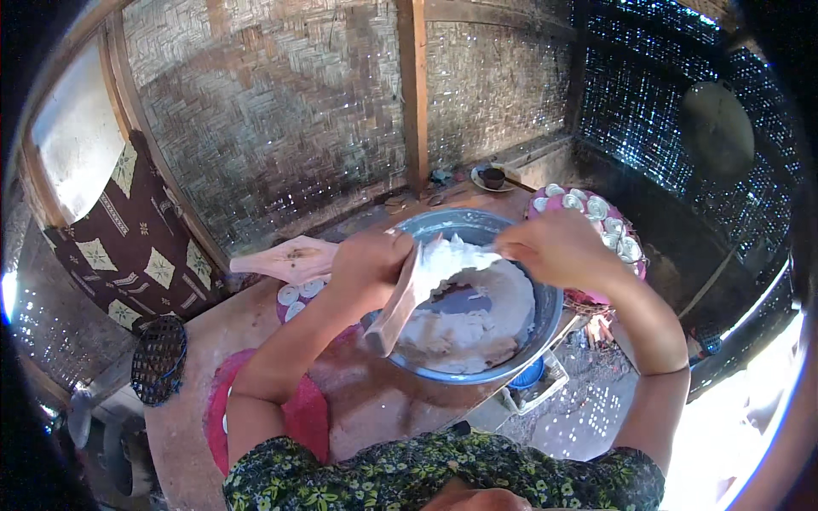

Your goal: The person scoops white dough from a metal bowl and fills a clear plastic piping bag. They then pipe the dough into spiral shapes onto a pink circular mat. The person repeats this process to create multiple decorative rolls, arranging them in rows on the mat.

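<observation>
My left hand (375, 260) is wrapped round a pale wooden tool (396, 313) beside the left rim of a large blue-grey basin (545, 341). Another pale wooden piece with a handle (290, 261) extends leftward past that hand; whether the two pieces are joined is hidden. Over the basin, my right hand (558, 247) has its fingers closed on a lump of white dough (457, 266), which reaches across to the wooden tool. More of this dough (503, 294) lines the basin in a thick ring, with the bottom showing in the middle.
Coiled white noodle-like rounds (596, 207) lie on a pink-covered tray at right. Similar rounds (290, 294) sit left of the basin, near a red-pink cloth (307, 417). A small dark bowl (492, 177) rests on a plate behind. At left is a dark woven basket (159, 360); small flames (601, 330) burn at right.
</observation>
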A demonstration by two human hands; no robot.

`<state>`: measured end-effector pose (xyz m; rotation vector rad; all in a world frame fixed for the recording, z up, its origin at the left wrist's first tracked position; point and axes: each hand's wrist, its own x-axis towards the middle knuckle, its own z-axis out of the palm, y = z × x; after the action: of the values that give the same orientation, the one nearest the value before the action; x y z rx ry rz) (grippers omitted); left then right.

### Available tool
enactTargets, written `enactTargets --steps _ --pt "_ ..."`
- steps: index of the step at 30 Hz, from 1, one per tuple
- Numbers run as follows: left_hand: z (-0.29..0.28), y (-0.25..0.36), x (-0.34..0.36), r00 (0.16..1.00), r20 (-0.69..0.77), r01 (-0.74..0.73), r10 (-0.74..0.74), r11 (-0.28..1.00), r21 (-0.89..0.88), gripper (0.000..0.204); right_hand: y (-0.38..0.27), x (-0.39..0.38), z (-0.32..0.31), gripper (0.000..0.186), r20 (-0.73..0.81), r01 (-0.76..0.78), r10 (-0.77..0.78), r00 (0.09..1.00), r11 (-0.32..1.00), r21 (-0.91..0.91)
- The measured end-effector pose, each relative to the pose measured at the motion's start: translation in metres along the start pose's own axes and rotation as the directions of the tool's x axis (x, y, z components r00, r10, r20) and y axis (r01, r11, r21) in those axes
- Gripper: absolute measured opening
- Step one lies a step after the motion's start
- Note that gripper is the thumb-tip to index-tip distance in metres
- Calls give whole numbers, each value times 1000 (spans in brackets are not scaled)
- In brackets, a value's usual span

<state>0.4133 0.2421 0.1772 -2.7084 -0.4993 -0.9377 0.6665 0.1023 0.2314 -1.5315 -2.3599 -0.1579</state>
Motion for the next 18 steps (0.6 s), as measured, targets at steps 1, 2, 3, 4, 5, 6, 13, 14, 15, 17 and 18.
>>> enactTargets --steps 1,2,3,4,5,6,13,14,15,17,18 --pt "-1 4 3 1000 -18 16 -17 999 -43 29 -22 6 1 22 -99 50 -73 992 973 -224" --pt "-2 8 11 999 -38 20 -23 996 -93 29 -40 7 2 25 -181 60 -156 971 893 -445" --pt "-7 12 17 998 -56 24 -32 991 -131 28 -55 5 8 25 -215 36 -174 961 850 -526" --pt "-8 13 21 997 -66 34 -46 984 -175 28 -66 4 18 26 -241 11 -192 951 803 -596" --pt "-5 4 21 997 39 73 -68 990 -124 31 -71 -1 25 26 -267 -24 -208 941 746 -666" --pt "-6 3 22 997 38 67 -64 992 -106 33 -72 -7 30 27 -267 -21 -216 939 740 -672" --pt "1 -52 1 903 21 428 -430 890 -155 43 -65 -40 -9 35 -378 -130 -109 919 824 -552" --pt "1 -49 8 909 -11 386 -416 852 -354 39 -61 -34 -16 35 -413 -148 -115 904 820 -553" --pt "-5 -38 11 942 -39 328 -334 938 -113 38 -58 -29 -20 36 -447 -165 -123 886 817 -553" --pt "-18 -23 15 968 -83 245 -236 962 118 33 -60 -20 -15 29 -349 -121 -138 927 769 -628" --pt "-10 -30 11 968 -115 233 -222 968 93 30 -63 -19 -15 27 -327 -94 -165 931 755 -649"
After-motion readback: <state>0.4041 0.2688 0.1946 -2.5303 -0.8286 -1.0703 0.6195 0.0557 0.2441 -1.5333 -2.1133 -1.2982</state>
